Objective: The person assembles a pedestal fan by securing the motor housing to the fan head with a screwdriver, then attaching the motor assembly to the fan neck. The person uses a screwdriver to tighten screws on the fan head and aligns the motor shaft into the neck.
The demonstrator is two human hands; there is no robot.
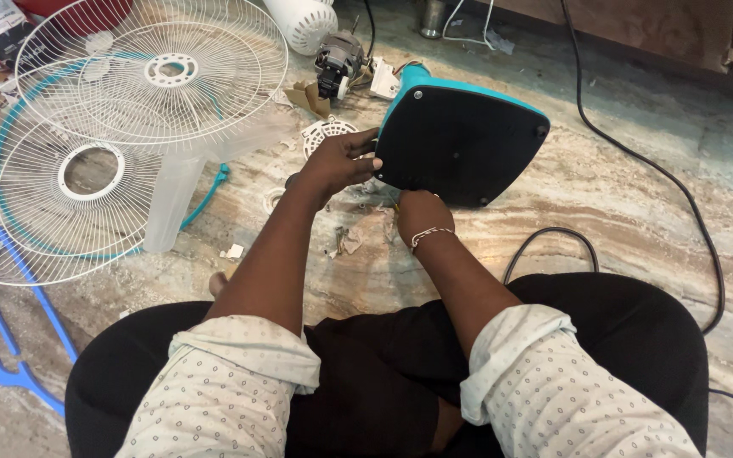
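Holding up the teal plastic fan base with its flat black underside (456, 140).
Left hand (341, 161) gripped its edge; right hand (420, 212) sat closed under it, its hold hidden.

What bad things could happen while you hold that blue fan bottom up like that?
The tilted fan base, gripped at its edge by the left hand, could slip onto the right hand beneath it. Small screws and scraps on the floor might get lost or knelt on. The black power cord nearby could snag a knee.
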